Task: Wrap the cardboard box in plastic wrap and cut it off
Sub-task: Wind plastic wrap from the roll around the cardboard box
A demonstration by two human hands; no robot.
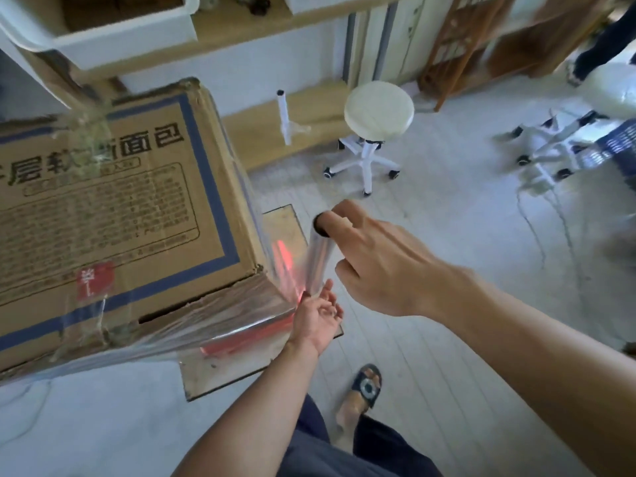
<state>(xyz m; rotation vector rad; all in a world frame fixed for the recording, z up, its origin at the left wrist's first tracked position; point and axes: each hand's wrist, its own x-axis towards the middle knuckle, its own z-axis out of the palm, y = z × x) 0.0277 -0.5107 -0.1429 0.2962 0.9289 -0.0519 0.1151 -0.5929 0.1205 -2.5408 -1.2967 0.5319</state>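
Note:
A large cardboard box [113, 208] with blue borders and printed text fills the left; clear film covers its sides and near edge. A roll of plastic wrap [319, 259] stands upright just off the box's right corner, with a film sheet stretched from it to the box. My right hand [382, 263] holds the roll's top end, a finger reaching into the dark core hole and the thumb beside the roll. My left hand [318, 318], palm up with fingers curled, holds the roll's bottom end; the exact contact is hidden.
A flat cardboard sheet [285, 218] lies on the floor under the box. A white stool [378, 111] stands behind, a second chair base [547, 149] and blue crate [619, 146] at right. A spare roll [284, 115] stands on a low wooden platform. My sandalled foot [364, 387] is below.

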